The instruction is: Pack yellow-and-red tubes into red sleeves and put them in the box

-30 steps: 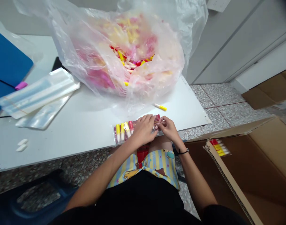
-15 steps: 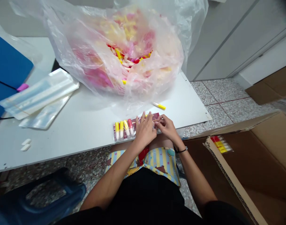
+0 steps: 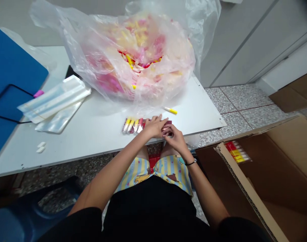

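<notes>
The work area comprised a white table top [image 3: 93, 144] above a speckled stone floor [image 3: 234, 101], with an open cardboard carton [image 3: 276, 151] to the right. A large clear plastic bag [image 3: 98, 50] sat on the table, filled with pink, yellow and red items that its film blurred. To the left lay a blue folder [image 3: 14, 70] and flat clear sleeves [image 3: 55, 97]. A loose yellow-capped tube [image 3: 170, 110] lay just in front of the bag, and a strip of similar tubes [image 3: 237, 156] lay inside the carton. The pack of capped tubes [image 3: 132, 126] lay on the table near its front edge, beneath both hands. The left hand [image 3: 153, 127] rested palm-down across the pack with its fingers extended, so its grip could not be confirmed. The right hand [image 3: 173, 137] was closed, its fingers [image 3: 167, 129] pinching the pack's right end. The pack was judged light, flexible and probably slippery (the glossy wrapping offers little friction), so it should be held by its ends, not by the tubes. The hands hid the pack's right portion; the tube count and any seal could not be determined.
</notes>
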### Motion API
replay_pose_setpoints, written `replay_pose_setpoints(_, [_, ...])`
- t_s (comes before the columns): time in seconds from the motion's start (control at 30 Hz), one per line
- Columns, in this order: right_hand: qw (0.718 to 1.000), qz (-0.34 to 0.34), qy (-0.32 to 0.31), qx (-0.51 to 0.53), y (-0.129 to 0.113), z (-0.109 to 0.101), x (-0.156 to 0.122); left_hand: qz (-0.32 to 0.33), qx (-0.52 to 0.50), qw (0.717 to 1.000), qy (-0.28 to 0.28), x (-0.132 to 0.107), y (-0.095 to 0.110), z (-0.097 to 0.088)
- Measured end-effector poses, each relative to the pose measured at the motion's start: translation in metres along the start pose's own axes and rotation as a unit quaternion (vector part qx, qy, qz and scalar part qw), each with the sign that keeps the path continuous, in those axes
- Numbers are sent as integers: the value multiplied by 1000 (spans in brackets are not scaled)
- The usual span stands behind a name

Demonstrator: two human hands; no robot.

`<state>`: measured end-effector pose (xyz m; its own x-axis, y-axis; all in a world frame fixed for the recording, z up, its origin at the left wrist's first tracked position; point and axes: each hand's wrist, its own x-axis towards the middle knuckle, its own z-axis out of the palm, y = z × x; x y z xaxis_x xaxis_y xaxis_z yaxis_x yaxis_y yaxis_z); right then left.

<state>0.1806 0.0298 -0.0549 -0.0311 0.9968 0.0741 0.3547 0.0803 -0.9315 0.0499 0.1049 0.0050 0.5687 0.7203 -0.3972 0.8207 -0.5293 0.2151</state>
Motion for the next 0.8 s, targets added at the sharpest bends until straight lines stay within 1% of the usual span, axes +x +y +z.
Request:
replay_pose_setpoints(0.13, [999,-15,29,4,-2,4,-7,-28,4,999,39,4,-8,-4])
replay_pose_setpoints(0.2, [999,-20,30,-2,-5,2,-7,-39,7,998,45,5,-9,-6])
replay_pose_setpoints(0.27, [999,-24,40,-22,-10,-3,-3,-35,10,998,46,6,-10,-7])
replay_pose_setpoints(0.37, [995,-20,49,-85,-18,-10,7,-18,17,998,51,4,-14,-6])
replay_pose_setpoints(0.47, [993,-4,16,-115,-19,-8,13,5,0,997,79,-2,-25,0])
replay_pose_setpoints(0.53, [996,-9,-2,-86,-14,-3,13,28,-33,993,106,-9,-34,7])
replay_pose_setpoints(0.63, [999,-27,-5,-25,-7,5,8,55,-70,985,145,-22,-43,18])
replay_pose_setpoints(0.73, [999,-32,-4,-3,-5,10,2,87,-61,984,146,-30,-45,25])
replay_pose_setpoints(0.8, [999,-26,-9,-19,-8,12,1,101,-46,984,141,-32,-45,28])
